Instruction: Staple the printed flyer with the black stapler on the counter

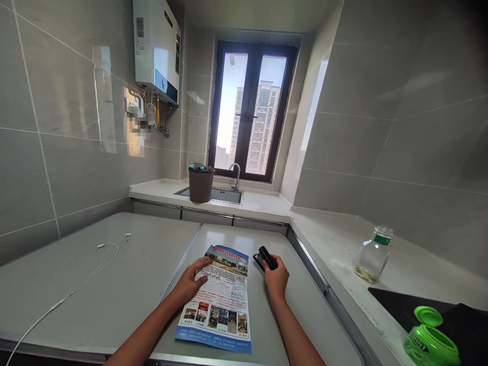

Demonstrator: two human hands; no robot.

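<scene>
On the pale tabletop, a printed color flyer lies lengthwise, its left edge under the fingers of the left hand. Just right of it, the right hand has a black stapler in its grip. A white charging cable curves across the left side. Far off, a brown trash bin stands at the sink, left of the faucet. On the right are a glass bottle with a green label and, nearer, a green flip-top container, lid raised.
</scene>
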